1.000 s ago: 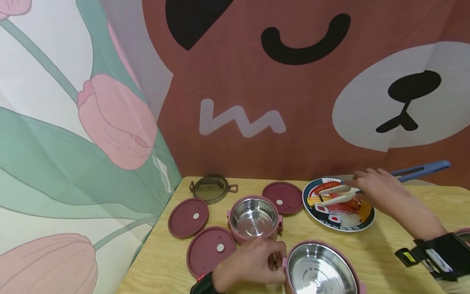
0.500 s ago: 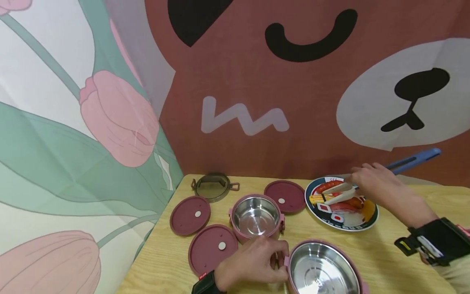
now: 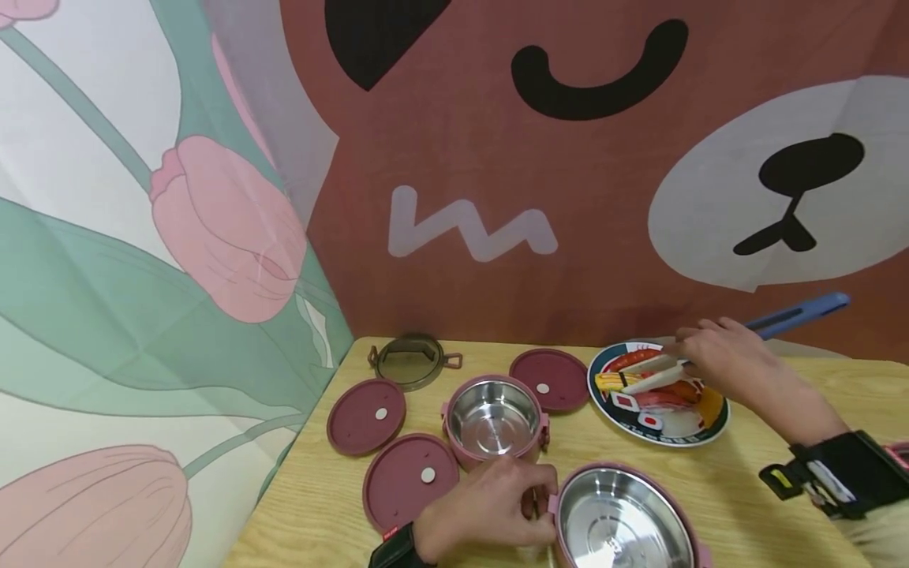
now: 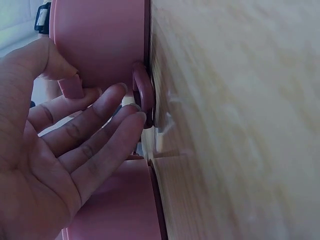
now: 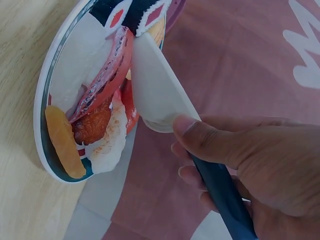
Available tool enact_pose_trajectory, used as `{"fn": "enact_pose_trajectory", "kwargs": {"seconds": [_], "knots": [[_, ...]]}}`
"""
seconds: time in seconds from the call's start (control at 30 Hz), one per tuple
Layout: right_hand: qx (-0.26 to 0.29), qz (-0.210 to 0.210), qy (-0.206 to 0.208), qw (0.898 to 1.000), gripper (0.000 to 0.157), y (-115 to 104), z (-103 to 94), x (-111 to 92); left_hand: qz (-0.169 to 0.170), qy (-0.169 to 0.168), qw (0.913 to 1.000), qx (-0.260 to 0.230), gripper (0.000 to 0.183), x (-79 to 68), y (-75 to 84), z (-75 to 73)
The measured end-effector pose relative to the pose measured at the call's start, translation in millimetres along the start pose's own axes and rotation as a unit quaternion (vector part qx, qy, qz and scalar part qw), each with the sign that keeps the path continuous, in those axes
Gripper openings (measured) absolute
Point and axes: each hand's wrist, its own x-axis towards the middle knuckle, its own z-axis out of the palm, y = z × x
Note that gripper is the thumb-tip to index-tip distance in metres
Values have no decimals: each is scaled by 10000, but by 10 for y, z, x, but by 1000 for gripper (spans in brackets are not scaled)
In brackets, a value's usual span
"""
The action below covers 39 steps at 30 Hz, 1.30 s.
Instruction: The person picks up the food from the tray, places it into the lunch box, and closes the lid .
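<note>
Round tongs (image 5: 165, 95) and pot tab (image 4: 71, 87), gripping hands (image 3: 738, 371) (image 3: 490, 501), lower loop (image 4: 144, 92) only from left wrist.

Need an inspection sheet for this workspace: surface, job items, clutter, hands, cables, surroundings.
Surface: light wood-grain table.
Job items: tongs, blades over a plate bearing food pieces, contact unclear; large pot, open, steel inside, cut off by the frame's bottom.
Clutter: small pot, open; three dark red lids; tinted lid; pink item cut off at the right edge.
Hands: left hand pinches the large pot's side tab; right hand holds the tongs.
Cables: nothing seen.
Surroundings: printed backdrop behind the table.
</note>
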Motion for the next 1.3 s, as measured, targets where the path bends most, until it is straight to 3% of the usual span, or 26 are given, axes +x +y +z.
{"fn": "enact_pose_trajectory", "kwargs": {"seconds": [0.33,0.57,1.0,1.3], "knots": [[90,201,70,9997,43,77,-97,-110,66,90,9999,-26,20,10,16,16],[195,410,91,9989,44,35,-322,-262,83,34,9999,-146,21,21,23,24],[178,386,226,9988,49,-278,-684,-564,-8,13,9998,-221,19,5,22,19],[245,192,494,9983,39,-507,-834,-808,98,85,9996,-245,21,16,17,47]]}}
